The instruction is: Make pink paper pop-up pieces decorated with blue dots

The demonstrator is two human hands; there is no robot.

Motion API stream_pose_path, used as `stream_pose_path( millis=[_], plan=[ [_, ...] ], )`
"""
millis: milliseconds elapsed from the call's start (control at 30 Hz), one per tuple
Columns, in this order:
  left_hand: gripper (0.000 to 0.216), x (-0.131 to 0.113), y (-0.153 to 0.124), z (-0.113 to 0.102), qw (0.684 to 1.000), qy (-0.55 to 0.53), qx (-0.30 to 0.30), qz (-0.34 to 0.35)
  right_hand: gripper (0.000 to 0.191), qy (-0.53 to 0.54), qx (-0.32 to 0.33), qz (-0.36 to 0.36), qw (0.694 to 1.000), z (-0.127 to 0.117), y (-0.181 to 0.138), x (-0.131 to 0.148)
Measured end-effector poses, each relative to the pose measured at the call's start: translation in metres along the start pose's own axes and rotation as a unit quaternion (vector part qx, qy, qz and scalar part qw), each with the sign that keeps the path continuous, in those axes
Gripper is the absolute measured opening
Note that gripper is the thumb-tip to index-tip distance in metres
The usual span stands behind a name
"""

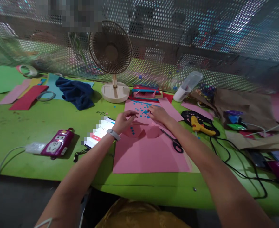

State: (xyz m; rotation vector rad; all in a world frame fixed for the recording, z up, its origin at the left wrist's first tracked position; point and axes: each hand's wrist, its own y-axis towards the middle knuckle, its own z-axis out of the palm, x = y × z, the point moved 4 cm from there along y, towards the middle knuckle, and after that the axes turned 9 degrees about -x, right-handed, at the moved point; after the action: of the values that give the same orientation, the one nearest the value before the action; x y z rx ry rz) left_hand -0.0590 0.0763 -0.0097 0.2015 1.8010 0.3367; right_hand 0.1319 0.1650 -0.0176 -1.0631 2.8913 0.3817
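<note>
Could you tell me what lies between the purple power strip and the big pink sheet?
A phone with a lit screen, seen in the head view.

Green counter (35, 158) backed by a perforated metal screen (201, 47); desk fan (111, 57) stands against it. Dark floor (16, 199) below. Dim, coloured light.

— What colour is the tabletop (35, 158)?
— Bright green. The fan (110, 47) is beige, and in front of it lies a pink sheet (149, 155) speckled with small blue bits (143, 110).
— Left of the fan?
— A dark blue cloth (76, 91), and further left a red sheet (27, 97). Front-left, a magenta power strip (57, 144) with white sockets.
— Right of the fan?
— A yellow glue gun (201, 126) and black-handled scissors (176, 145). Behind the fan, a silver screen (201, 38) is patterned all over with round holes.
</note>
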Motion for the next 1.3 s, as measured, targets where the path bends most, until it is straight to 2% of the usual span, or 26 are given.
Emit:
stream_pose_path(
  millis=[167, 333, 467, 633, 767, 1000, 1167, 1300],
  plan=[
    [0.025, -0.001, 0.000, 0.000, 1.000, 0.005, 0.003, 0.008, 0.022, -0.007, 0.016, -0.041, 0.999, -0.001, 0.001, 0.009],
    [0.025, 0.000, 0.000, -0.001, 1.000, 0.004, 0.001, 0.006, 0.024, 0.000, 0.017, -0.047, 0.999, 0.000, 0.005, 0.013],
    [0.025, 0.002, 0.000, -0.001, 1.000, 0.000, 0.001, 0.001, 0.022, 0.031, 0.000, -0.022, 0.999, 0.001, 0.005, 0.009],
    [0.025, 0.001, 0.000, 0.000, 1.000, -0.005, 0.005, 0.002, 0.021, 0.108, -0.049, 0.053, 0.992, 0.000, 0.001, -0.008],
    [0.026, 0.000, -0.001, 0.001, 1.000, -0.011, 0.012, -0.001, 0.016, 0.199, -0.078, 0.121, 0.969, 0.005, -0.007, -0.023],
    [0.026, -0.002, -0.003, 0.005, 1.000, -0.016, 0.017, -0.005, 0.020, 0.351, -0.105, 0.208, 0.907, 0.012, -0.023, -0.033],
    [0.026, -0.001, -0.004, 0.007, 1.000, -0.016, 0.023, 0.006, 0.015, 0.408, -0.141, 0.244, 0.869, -0.002, -0.025, -0.031],
    [0.027, -0.006, -0.003, 0.007, 1.000, -0.015, 0.021, 0.017, 0.017, 0.455, -0.150, 0.241, 0.844, -0.024, -0.033, -0.010]
  ],
)
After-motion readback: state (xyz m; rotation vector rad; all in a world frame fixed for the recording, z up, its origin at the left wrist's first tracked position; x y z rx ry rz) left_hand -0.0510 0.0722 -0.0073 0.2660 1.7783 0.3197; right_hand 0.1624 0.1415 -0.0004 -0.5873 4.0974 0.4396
